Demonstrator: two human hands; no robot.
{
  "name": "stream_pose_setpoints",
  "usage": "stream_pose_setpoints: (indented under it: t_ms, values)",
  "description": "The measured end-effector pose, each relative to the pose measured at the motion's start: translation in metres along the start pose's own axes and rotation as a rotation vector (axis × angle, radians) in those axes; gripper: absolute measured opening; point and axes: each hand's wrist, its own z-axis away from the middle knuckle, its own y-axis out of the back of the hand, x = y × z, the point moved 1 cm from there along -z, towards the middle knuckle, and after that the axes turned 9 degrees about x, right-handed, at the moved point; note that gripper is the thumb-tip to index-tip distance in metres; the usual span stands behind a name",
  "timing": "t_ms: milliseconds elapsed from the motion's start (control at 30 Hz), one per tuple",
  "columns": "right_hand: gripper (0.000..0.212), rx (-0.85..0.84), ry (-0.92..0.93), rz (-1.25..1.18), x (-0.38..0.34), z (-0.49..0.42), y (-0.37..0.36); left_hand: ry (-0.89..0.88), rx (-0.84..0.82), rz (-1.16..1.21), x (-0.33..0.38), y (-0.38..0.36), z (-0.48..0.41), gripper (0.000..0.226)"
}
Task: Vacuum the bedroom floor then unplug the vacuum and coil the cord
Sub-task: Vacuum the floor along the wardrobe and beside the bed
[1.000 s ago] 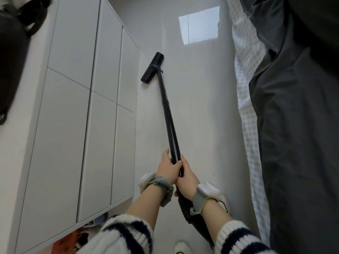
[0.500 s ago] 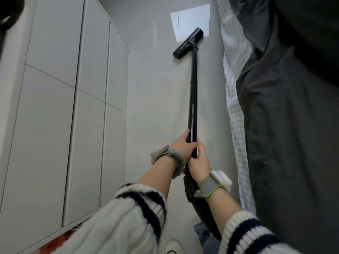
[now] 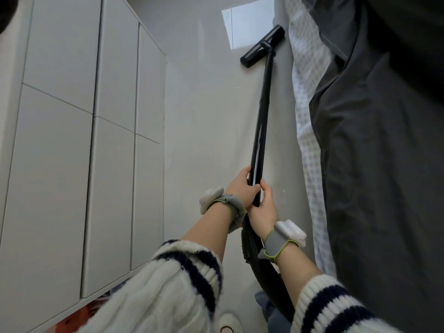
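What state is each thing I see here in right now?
Vacuum wand: tilted, held in both hands.
Floor head: on the floor, beside the bed.
Left hand: grips the wand.
Right hand: grips the wand just below.
Wardrobe doors: all closed.
Dark duvet: hangs over the bed's side.
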Motion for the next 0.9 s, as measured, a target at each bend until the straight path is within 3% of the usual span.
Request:
stream_pose_setpoints:
  t_ms: [367, 633, 900]
  values:
    - [0.073, -0.227, -0.063, 0.065, 0.039, 0.014, -0.041, 0.167, 0.11, 0.066, -0.06, 0.023, 0.023, 0.062]
    - [0.074, -0.267, -0.067, 0.151, 0.054, 0.033, -0.051, 0.264, 0.117, 0.138, -0.086, 0.029, 0.041, 0.067]
    - [0.075, -0.305, 0.017, 0.324, 0.08, 0.087, -0.058, 0.231, 0.12, 0.163, -0.133, 0.031, 0.089, 0.071]
